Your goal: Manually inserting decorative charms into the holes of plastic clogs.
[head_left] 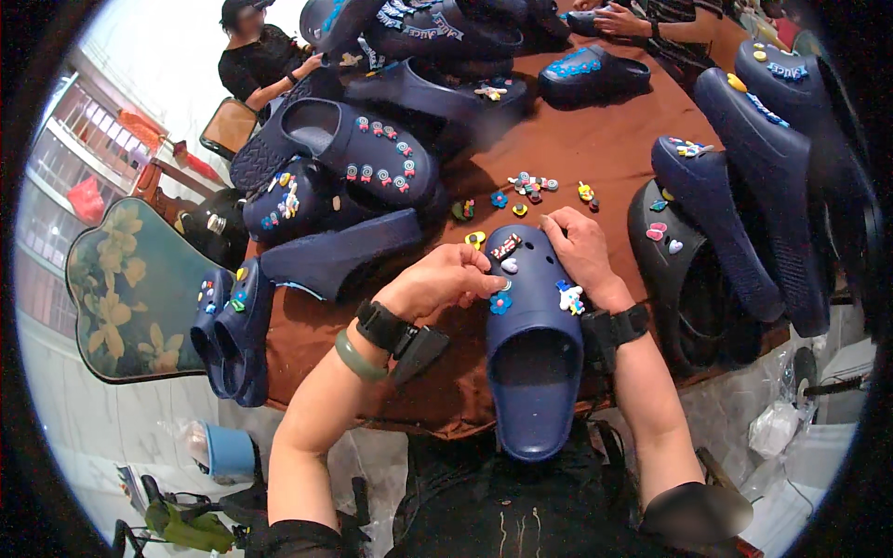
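A navy blue clog (532, 358) lies toe-away on the brown table (595, 149) in front of me, with several small charms on its toe. My left hand (446, 279) presses its fingertips on a pale charm (509, 266) at the clog's upper left. My right hand (581, 249) grips the toe's right side, beside a white figure charm (570, 298). A flower charm (500, 303) sits on the clog's left edge. Both wrists carry black bands.
Loose charms (530, 186) lie scattered beyond the clog. Many navy clogs (358, 153) crowd the table left, back and right; a black clog (674, 270) lies right of my hand. Other people sit at the far side (256, 60). A floral chair (130, 288) stands left.
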### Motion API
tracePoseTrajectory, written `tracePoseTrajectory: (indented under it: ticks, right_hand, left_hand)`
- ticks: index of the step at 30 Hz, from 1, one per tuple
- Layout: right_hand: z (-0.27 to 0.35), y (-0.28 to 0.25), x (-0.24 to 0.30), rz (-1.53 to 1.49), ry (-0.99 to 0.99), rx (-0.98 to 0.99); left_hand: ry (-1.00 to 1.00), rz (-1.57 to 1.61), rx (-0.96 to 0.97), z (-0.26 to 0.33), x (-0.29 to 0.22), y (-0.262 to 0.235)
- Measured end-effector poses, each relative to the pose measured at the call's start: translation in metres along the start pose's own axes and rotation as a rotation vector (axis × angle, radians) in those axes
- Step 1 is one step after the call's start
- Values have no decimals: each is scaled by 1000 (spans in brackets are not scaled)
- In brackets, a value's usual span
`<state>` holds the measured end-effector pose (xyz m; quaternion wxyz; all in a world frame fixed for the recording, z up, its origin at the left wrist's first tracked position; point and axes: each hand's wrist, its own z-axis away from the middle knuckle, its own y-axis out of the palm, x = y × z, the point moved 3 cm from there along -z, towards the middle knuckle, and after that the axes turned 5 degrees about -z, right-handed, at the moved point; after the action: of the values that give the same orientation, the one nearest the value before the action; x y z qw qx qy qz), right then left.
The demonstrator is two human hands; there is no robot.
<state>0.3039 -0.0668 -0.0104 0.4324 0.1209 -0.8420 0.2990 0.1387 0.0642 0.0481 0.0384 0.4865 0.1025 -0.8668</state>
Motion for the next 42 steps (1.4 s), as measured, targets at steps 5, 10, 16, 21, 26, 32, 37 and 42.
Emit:
tracePoseTrajectory:
  ticks: [5, 10, 16, 21, 26, 32, 37, 42]
  right_hand:
    - [-1, 1, 0, 3, 7, 1]
    - [-2, 0, -1, 25, -3, 9]
    - [-10, -19, -14, -282, 85, -305]
    - [-10, -33, -28, -377, 322, -434]
    - [-3, -28, -36, -151, 280, -241]
    - [0, -26, -41, 27, 64, -188]
    - [-21, -14, -63, 34, -155, -198]
    - [-10, -23, -19, -7, 11, -109]
  left_hand:
    - [-29, -95, -63, -5, -2, 2]
    - [115, -165, -81, -9, 5, 13]
    - [417, -184, -245, 15, 20, 24]
    - [553, -644, -275, 57, 14, 55]
    - [501, -760, -294, 71, 22, 59]
    - [484, -641, -366, 72, 36, 36]
    - [524, -502, -369, 50, 40, 34]
    - [421, -169, -207, 65, 65, 34]
